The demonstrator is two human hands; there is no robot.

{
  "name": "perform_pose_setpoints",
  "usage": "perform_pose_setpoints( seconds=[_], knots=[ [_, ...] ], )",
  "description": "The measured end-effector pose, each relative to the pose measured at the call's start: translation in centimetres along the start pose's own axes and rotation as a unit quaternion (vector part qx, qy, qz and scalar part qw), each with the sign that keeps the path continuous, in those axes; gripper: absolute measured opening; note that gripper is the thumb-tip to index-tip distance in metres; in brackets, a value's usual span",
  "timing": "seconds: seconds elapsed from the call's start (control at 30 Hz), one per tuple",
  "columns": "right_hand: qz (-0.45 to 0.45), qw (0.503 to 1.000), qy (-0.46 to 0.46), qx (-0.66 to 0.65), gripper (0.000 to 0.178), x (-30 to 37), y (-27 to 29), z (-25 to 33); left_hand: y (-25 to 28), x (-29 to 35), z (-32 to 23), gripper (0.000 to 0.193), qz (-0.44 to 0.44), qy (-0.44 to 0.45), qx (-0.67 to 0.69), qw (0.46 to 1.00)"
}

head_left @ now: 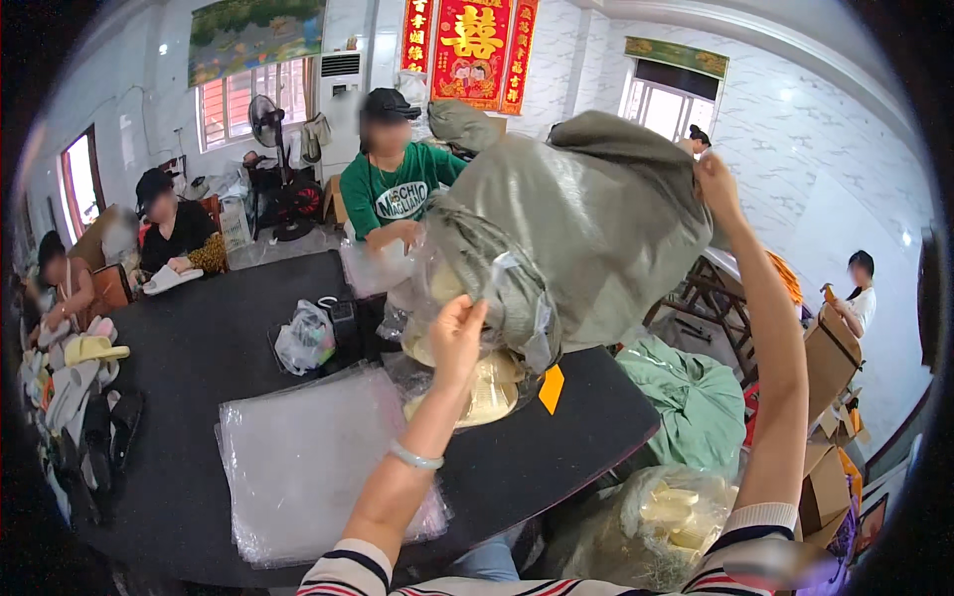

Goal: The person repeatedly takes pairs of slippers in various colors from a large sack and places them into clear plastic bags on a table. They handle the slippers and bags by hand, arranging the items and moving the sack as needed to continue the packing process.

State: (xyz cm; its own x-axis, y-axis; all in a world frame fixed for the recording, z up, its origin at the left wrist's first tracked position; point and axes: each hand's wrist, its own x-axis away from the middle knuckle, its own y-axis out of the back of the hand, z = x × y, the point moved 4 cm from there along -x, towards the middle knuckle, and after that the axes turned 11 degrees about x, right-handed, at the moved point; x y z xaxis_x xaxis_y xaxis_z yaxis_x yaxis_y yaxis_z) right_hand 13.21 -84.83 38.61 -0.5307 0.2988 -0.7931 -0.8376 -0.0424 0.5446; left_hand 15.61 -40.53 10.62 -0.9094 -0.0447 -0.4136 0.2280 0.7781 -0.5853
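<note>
A big grey-green sack (601,228) is held up over the right part of the black table (214,323). My right hand (717,189) grips its upper right end, arm raised. Near the sack's gathered mouth, my left hand (459,333) is closed in a pinch on thin clear plastic or the sack's edge; which one I cannot make out. Pale yellow slippers (494,392) in clear plastic lie on the table below the mouth. Across the table, a person in a green shirt (402,184) reaches toward the same plastic.
A stack of clear plastic bags (323,457) lies before me. Behind it are a small bag (305,336) and an orange card (551,389). Assorted slippers (84,387) pile up at left. A green sack (691,397) and bagged yellow slippers (671,517) stand right of the table.
</note>
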Motion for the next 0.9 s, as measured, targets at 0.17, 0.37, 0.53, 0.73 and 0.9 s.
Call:
perform_pose_setpoints(
  seconds=[0.17, 0.37, 0.53, 0.73, 0.9],
  knots=[
    [-0.103, 0.988, -0.005, -0.114, 0.022, -5.7, 2.4, 6.9, -2.7, -2.1, -4.8, 0.014, 0.052, -0.067, -0.028, 0.996],
    [-0.032, 0.989, -0.011, -0.144, 0.026, -5.9, -4.4, 2.5, -9.0, -5.3, -3.8, 0.010, 0.232, -0.110, -0.063, 0.964],
    [0.160, 0.984, 0.053, 0.054, 0.091, 7.7, -13.1, 3.9, -4.1, -5.5, 3.3, 0.004, 0.238, -0.009, -0.039, 0.970],
    [0.126, 0.978, 0.064, 0.150, 0.095, 18.1, -9.9, -1.3, -8.0, -3.8, 6.9, 0.005, 0.330, 0.054, -0.017, 0.942],
    [0.200, 0.966, 0.160, -0.028, 0.087, 26.1, -11.5, 9.9, -6.4, -6.7, 9.9, 0.008, 0.239, 0.063, -0.005, 0.969]
  ],
)
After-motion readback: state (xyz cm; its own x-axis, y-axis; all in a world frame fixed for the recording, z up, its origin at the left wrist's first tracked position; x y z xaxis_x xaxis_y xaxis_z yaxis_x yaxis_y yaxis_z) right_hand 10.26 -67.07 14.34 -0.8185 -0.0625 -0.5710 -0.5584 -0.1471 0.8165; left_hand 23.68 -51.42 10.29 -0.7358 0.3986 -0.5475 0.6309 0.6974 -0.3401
